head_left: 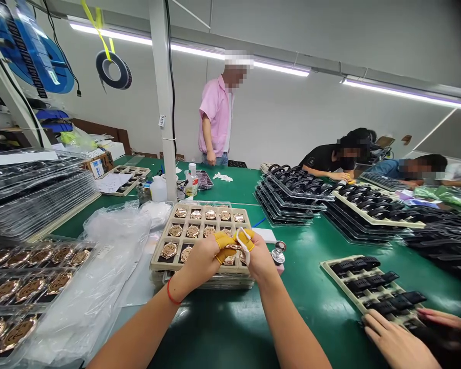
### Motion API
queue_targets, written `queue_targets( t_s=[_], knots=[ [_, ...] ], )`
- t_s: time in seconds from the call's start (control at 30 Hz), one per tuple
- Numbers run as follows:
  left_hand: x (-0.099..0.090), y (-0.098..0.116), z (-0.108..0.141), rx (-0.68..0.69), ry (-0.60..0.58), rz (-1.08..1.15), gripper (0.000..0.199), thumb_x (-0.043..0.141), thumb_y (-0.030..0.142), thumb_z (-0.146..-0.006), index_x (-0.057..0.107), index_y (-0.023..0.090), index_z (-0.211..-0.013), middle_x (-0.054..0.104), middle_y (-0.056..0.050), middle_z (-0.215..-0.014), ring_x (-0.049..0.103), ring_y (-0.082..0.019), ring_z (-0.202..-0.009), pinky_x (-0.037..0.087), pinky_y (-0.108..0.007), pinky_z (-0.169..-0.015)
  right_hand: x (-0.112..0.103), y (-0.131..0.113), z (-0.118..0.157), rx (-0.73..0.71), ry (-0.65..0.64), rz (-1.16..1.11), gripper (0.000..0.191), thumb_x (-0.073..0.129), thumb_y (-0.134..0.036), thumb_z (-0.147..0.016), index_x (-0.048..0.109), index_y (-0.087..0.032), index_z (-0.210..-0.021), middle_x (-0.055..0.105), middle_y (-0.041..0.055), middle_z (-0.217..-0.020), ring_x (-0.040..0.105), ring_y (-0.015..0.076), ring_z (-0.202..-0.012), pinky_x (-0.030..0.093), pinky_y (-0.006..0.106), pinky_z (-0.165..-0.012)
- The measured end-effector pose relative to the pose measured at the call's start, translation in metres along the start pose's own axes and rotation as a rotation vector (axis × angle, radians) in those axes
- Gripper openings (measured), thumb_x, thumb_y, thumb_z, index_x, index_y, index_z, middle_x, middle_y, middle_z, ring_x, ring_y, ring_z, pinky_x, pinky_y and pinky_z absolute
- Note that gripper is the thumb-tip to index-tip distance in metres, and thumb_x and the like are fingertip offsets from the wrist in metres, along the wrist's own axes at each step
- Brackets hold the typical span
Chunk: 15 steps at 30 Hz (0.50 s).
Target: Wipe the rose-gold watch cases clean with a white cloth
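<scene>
Lower left, rose-gold round watch cases (33, 289) sit in rows beside crumpled translucent plastic bags (88, 287). Lower right, a co-worker's hand (401, 341) is at the near edge of a beige plastic tray (341, 286) of black watch straps (355, 265).

At the centre of the frame, the left hand (205, 253), with yellow finger covers, pinches a small rose-gold watch part (234, 247), mostly hidden by the fingers. The right hand (258, 252), its fingers closed, grips a folded white cloth (243, 237) against that part. Both are above the right side of a beige compartment tray (161, 266) of rose-gold watch cases, topping a stack. Just right of it stands a shiny metal knob-shaped tool (278, 251).

Farther back are a clear bottle with a white cap (192, 183), centre, and stacked strap trays (292, 207), right. Behind the green table (242, 189), a person in a pink shirt (215, 115) stands.
</scene>
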State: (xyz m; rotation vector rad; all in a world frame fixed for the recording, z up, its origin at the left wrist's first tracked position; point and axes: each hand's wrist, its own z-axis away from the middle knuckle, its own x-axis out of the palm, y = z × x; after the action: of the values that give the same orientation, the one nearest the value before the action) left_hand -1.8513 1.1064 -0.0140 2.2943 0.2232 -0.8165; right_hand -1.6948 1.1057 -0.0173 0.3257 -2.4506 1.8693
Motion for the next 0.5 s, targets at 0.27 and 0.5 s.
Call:
queue_targets(
  t_s=[0.27,0.5],
  knots=[
    [0.004,-0.003,-0.002,-0.284,0.196,0.516,0.023,0.058,0.033,-0.087,0.061,0.017,-0.103,0.065,-0.004,-0.085,0.06,-0.014,-0.065,0.049,-0.023,-0.057,0.001,-0.004,0.004,-0.121,0.021,0.041,0.032,0.076,-0.05,-0.066,0.074,-0.027,-0.088,0.067,0.0045,-0.089,0.061,0.0224,-0.089,0.049,0.037,-0.083],
    [-0.007,0.003,-0.001,-0.277,0.043,-0.181,0.024,0.053,0.018,-0.087,0.068,0.021,-0.105,0.07,-0.004,-0.081,0.062,-0.019,-0.069,0.045,-0.027,-0.061,-0.002,0.004,0.004,-0.339,0.054,0.33,0.015,0.062,-0.028,-0.084,0.075,-0.031,-0.091,0.057,0.0042,-0.092,0.053,0.0193,-0.09,0.043,0.035,-0.085]
  ],
)
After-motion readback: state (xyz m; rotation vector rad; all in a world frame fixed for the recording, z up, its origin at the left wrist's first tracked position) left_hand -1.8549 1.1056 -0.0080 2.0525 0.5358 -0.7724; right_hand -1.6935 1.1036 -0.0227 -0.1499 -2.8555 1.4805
